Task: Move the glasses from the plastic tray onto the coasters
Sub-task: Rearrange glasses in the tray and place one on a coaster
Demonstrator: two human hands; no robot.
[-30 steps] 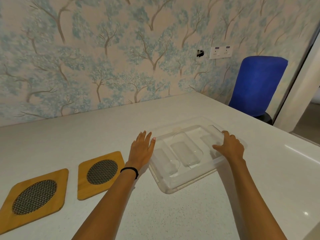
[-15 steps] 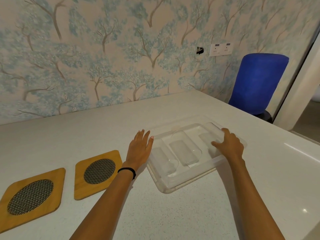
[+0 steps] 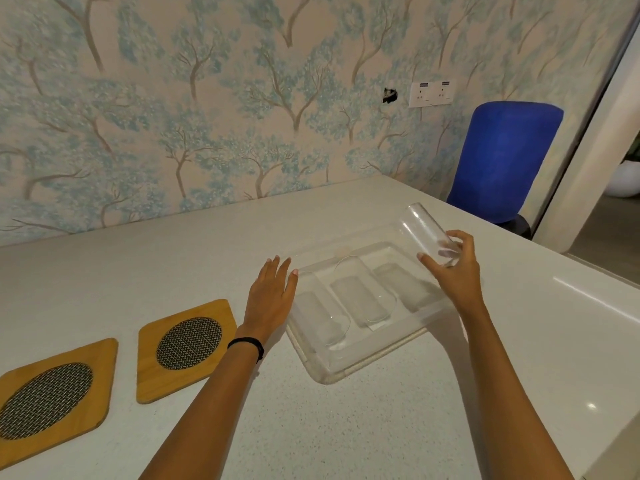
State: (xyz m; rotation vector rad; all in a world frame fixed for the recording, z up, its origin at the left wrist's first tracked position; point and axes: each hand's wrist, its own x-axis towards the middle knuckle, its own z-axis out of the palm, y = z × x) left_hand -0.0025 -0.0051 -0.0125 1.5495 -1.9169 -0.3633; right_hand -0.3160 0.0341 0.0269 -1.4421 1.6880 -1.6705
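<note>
Glass point(image 3: 424, 233) sits tilted in our right hand point(image 3: 457, 271), fingers curled around its base, lifted above the right end of the plastic tray point(image 3: 349, 370). Our left hand point(image 3: 272, 299) lies flat and spread on the countertop point(image 3: 346, 427), touching the tray's left edge. Two more glasses point(image 3: 363, 299) lie on their sides in the tray. Both wooden coasters point(image 3: 183, 348) rest bare near the countertop's left edge.

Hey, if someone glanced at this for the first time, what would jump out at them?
The right hand lifting a clear glass, tilted, above the plastic tray's right end. Two wooden coasters lie bare at the left, and a blue chair stands beyond the counter.
</note>
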